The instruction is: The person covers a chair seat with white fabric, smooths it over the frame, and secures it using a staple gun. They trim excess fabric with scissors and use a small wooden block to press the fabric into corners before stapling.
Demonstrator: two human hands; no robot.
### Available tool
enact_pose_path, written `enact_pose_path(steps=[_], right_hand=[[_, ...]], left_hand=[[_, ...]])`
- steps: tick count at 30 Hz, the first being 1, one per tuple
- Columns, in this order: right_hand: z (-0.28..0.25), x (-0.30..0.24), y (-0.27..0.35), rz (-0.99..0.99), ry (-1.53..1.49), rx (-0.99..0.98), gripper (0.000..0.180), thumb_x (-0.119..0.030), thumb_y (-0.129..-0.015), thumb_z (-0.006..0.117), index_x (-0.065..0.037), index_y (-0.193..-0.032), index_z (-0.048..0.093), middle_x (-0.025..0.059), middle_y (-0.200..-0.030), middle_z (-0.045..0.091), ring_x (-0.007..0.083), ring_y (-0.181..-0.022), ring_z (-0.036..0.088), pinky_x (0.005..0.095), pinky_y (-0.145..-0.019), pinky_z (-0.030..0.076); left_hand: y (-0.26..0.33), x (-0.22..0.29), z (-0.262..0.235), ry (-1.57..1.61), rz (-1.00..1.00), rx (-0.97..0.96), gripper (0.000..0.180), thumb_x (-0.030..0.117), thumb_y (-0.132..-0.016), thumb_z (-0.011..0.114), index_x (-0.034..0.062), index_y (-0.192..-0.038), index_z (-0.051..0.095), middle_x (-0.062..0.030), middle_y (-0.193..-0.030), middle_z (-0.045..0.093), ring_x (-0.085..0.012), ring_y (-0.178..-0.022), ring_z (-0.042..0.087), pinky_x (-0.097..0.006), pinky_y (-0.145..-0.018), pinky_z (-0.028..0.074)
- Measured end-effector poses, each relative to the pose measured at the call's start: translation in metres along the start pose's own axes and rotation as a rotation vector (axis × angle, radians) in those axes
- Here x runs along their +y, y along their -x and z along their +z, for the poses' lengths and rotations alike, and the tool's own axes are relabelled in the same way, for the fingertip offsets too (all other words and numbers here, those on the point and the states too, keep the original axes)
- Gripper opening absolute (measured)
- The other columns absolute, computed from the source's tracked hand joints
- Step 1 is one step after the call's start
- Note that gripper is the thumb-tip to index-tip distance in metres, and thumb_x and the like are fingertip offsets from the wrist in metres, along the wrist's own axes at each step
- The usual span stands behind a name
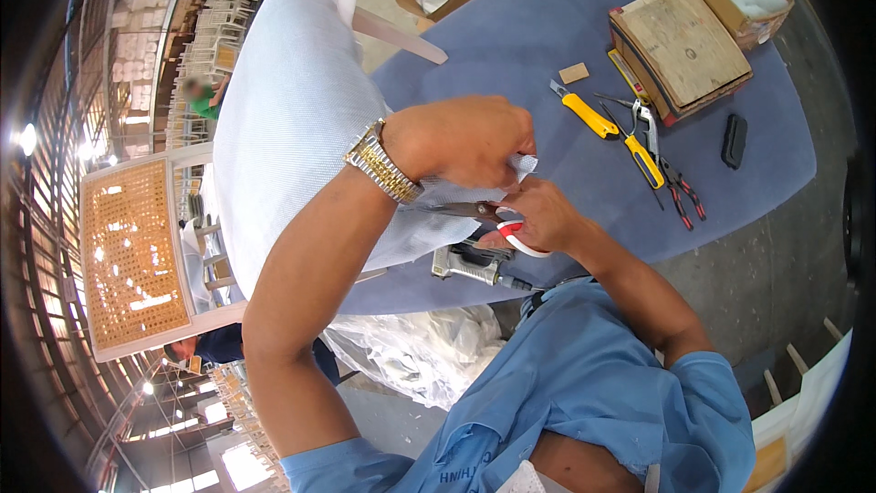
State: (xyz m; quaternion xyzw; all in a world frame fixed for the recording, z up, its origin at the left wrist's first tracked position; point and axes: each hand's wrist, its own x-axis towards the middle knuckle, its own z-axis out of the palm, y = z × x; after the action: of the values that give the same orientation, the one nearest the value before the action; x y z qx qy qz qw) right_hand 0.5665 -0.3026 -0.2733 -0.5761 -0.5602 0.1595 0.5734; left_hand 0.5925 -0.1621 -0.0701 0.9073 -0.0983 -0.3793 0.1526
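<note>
- White fabric (301,82) is stretched over a big curved form at the L side of the blue table (511,46), w/ a pale leg (401,36) jutting out at the far end.
- Fabric's nr edge is gripped by the L hand (465,141): fingers curled tight, clamped on the cloth, a small tuft poking out by the knuckles. Metal watch (381,164) is worn on that wrist.
- And scissors (486,211) are held in the R hand (546,217), just below! Red-and-white handles are wrapped by the fingers; blades are pointed L, right at the fabric. Blade gap can't be told.
- Air tool (470,267) is parked on the table's nr edge, just under the scissors.
- Farther R, a yellow cutter (590,117), red-and-black pliers (682,194) and a black case (734,141) are laid out, w/ a wooden box (680,50) set behind.
- Clear plastic (420,351) is heaped below the table edge.
</note>
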Motion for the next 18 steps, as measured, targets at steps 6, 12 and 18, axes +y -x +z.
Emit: enact_pose_path(steps=[6, 12, 18], right_hand=[[0.007, 0.012, -0.004, -0.058, 0.071, -0.003, 0.049, -0.052, -0.074, 0.083, -0.006, -0.090, 0.076, 0.0141, -0.089, 0.068, 0.0327, -0.076, 0.067, 0.0417, -0.064, 0.054], [0.013, 0.017, -0.002, -0.182, 0.006, 0.159, 0.047, -0.051, -0.073, 0.084, -0.007, -0.089, 0.077, 0.0130, -0.087, 0.068, 0.0315, -0.072, 0.068, 0.0414, -0.059, 0.053], [0.009, 0.008, -0.006, -0.163, 0.064, 0.139, 0.048, -0.054, -0.074, 0.083, -0.009, -0.092, 0.078, 0.0121, -0.086, 0.067, 0.0314, -0.070, 0.067, 0.0409, -0.059, 0.053]], left_hand=[[-0.001, 0.003, -0.004, 0.017, -0.006, -0.023, 0.021, 0.013, -0.077, 0.073, -0.0019, -0.092, 0.073, -0.0217, -0.077, 0.069, -0.0390, -0.078, 0.067, -0.043, -0.070, 0.050], [-0.001, 0.002, -0.003, 0.053, 0.041, 0.016, 0.016, 0.013, -0.080, 0.072, 0.0008, -0.089, 0.074, -0.0196, -0.073, 0.068, -0.0369, -0.075, 0.067, -0.042, -0.068, 0.049], [-0.001, -0.003, 0.001, 0.067, 0.056, 0.055, 0.015, 0.012, -0.080, 0.071, -0.0001, -0.088, 0.073, -0.0196, -0.072, 0.066, -0.0370, -0.072, 0.065, -0.042, -0.066, 0.047]])
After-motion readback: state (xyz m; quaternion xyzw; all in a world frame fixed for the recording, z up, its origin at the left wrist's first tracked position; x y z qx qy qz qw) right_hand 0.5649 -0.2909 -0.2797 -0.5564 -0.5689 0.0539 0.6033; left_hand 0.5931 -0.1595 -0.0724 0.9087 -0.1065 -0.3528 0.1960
